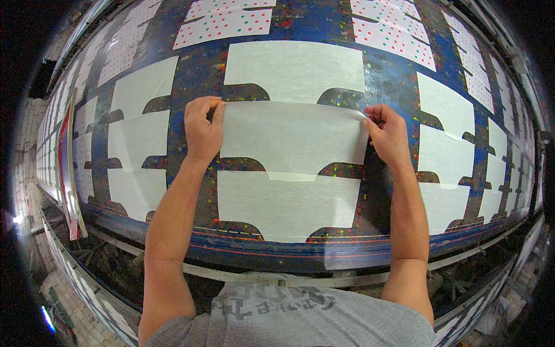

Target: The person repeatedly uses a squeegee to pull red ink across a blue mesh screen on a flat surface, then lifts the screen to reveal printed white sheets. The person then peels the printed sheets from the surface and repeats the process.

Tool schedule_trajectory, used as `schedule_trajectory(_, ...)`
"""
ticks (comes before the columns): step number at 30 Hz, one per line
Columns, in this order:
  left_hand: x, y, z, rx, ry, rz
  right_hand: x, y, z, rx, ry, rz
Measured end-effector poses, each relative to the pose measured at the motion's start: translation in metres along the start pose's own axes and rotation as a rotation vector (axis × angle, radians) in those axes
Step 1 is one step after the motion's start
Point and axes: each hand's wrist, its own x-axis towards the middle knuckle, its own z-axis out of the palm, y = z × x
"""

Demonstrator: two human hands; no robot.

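Between my hands is a pale cut fabric panel (292, 136), its lower corners notched in curves. My left hand (204, 124) pinches its far left corner, and my right hand (386, 130) pinches the far right corner, where the cloth puckers slightly. The panel's far edge meets the lower tab of another plain panel (295, 63) lying beyond it. Its own narrow lower tab overlaps the top edge of a nearer panel (289, 202), which lies flat on the dark blue, paint-spotted table (199, 75).
More plain panels lie in columns at the left (139, 136) and right (445, 153). Farther back are panels with red and green dots (225, 26). A long framed bar (72, 173) stands at the left. A rail (289, 280) runs along the table's near edge, by my body.
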Motion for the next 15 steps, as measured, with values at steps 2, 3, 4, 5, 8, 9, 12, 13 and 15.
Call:
schedule_trajectory(2,0.003,-0.003,0.003,0.010,0.003,0.021,0.003,-0.001,0.003,-0.011,0.020,0.005)
schedule_trajectory(3,0.003,-0.004,0.004,0.017,0.015,0.025,0.004,-0.002,0.004,-0.016,0.019,0.008)
schedule_trajectory(4,0.005,-0.005,0.004,0.023,0.027,0.029,0.005,-0.002,0.006,-0.021,0.021,0.014)
schedule_trajectory(5,0.006,-0.006,0.005,0.028,0.030,0.049,0.006,-0.003,0.007,-0.040,0.021,0.039)
schedule_trajectory(8,0.008,-0.003,0.002,0.090,-0.132,-0.074,0.006,-0.003,0.008,-0.056,0.036,0.023)
schedule_trajectory(9,0.006,0.004,0.003,0.160,-0.108,0.026,0.005,-0.003,0.008,-0.061,0.044,0.015)
schedule_trajectory(12,-0.014,0.040,0.007,0.334,-0.253,0.178,0.004,-0.002,0.008,-0.076,0.064,0.015)
schedule_trajectory(13,-0.022,0.055,0.005,0.329,-0.412,0.233,0.004,-0.001,0.009,-0.068,0.069,0.018)
schedule_trajectory(15,-0.040,0.093,0.013,0.239,-0.586,0.324,0.005,-0.001,0.009,-0.075,0.088,0.008)
